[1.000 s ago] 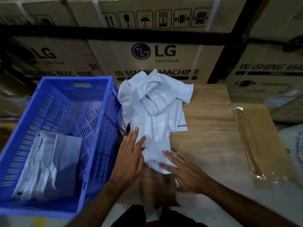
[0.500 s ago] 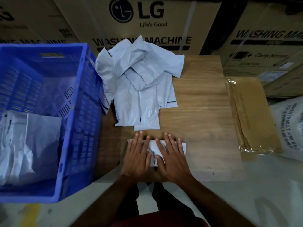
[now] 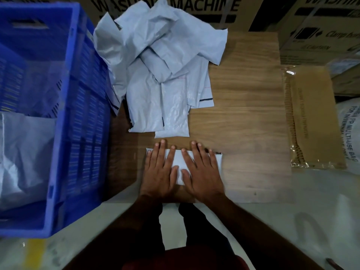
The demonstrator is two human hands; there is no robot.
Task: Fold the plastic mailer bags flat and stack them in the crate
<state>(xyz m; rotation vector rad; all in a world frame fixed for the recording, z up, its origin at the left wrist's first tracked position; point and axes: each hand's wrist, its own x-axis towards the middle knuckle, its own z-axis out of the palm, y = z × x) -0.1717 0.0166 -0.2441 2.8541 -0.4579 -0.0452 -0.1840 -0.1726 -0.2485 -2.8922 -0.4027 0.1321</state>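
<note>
A folded white mailer bag (image 3: 179, 161) lies flat near the front edge of the wooden table (image 3: 245, 121). My left hand (image 3: 160, 170) and my right hand (image 3: 201, 172) both press down on it, side by side, with straight fingers. Behind them a loose heap of grey-white mailer bags (image 3: 159, 67) spreads over the table's back left. The blue plastic crate (image 3: 85, 106) stands to the left, with folded bags (image 3: 25, 152) stacked in its near end.
Large cardboard washing-machine boxes (image 3: 194, 8) close off the back. A flat brown packet in clear wrap (image 3: 311, 117) lies to the right of the table, next to a white printed sack (image 3: 350, 133). Bare table surface shows right of my hands.
A second ago my hands were drawing a bag out of the heap; they then pulled it to the front edge and flattened it. The view has tilted downward.
</note>
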